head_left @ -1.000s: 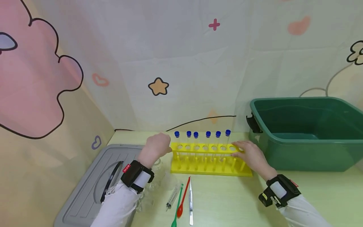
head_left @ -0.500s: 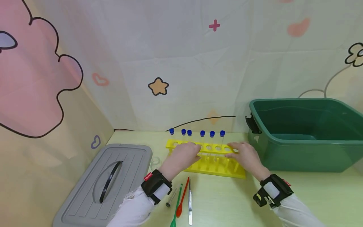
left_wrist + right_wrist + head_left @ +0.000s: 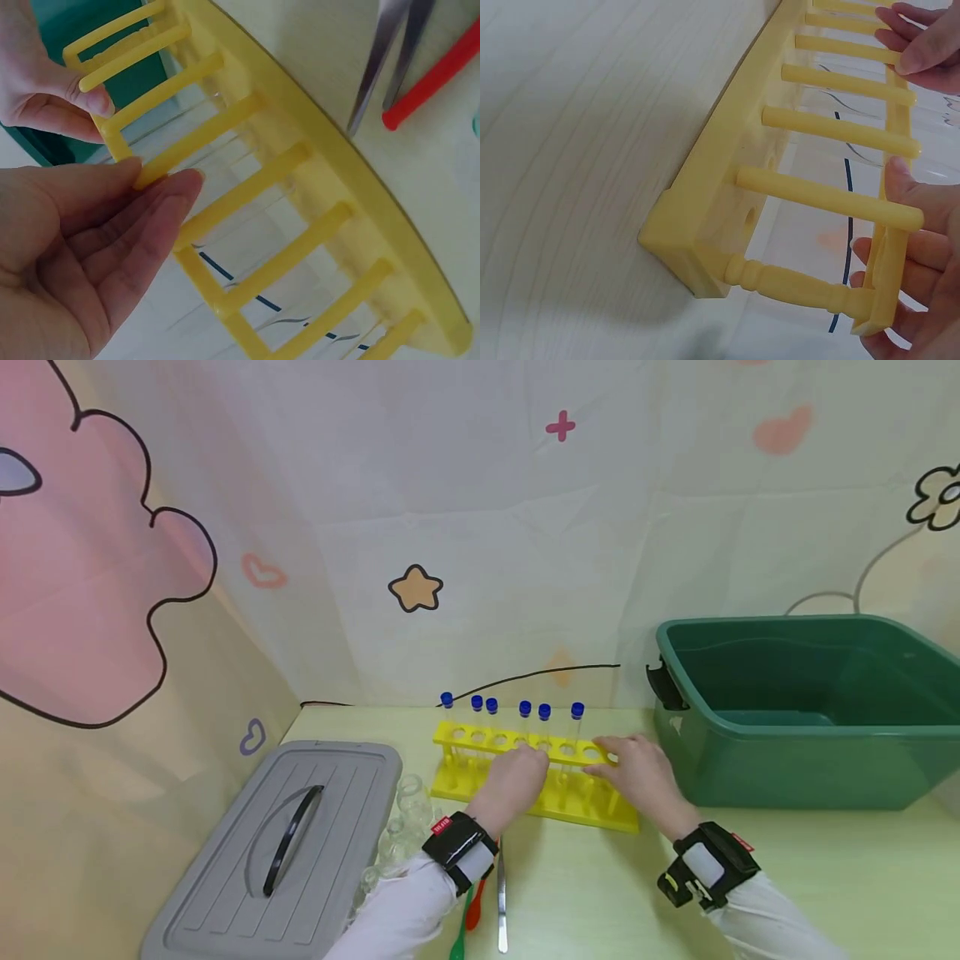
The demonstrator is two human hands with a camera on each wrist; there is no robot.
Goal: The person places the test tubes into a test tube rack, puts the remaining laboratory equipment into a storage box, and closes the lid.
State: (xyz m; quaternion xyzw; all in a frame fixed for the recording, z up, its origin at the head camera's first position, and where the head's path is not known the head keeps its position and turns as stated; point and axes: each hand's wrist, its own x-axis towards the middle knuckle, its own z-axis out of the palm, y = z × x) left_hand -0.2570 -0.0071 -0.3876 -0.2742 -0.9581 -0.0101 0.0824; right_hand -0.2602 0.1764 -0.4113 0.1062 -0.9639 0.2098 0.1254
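A yellow test tube rack (image 3: 600, 812) stands at the back of the table, slightly skewed. Several clear test tubes with blue caps (image 3: 525, 707) sit in its top holes, some leaning. My left hand (image 3: 513, 783) pinches the front of the top bar near the middle, thumb and fingertips meeting there in the left wrist view. At the right end, my right hand (image 3: 639, 774) grips the same bar, with its thumb (image 3: 901, 180) in front and fingers behind. The left hand hides part of the rack's middle.
A large green bin (image 3: 810, 768) stands to the right. Left lies a grey lid (image 3: 337, 877) with a black handle, beside clear glassware (image 3: 411, 793). In front are tweezers (image 3: 502, 893), a red spoon (image 3: 474, 912) and a green spoon (image 3: 459, 945), partly behind the left arm.
My left hand has moved right from the rack's left end to its middle. The rack has shifted left and turned slightly, with the right hand staying on it. The syringe is now hidden.
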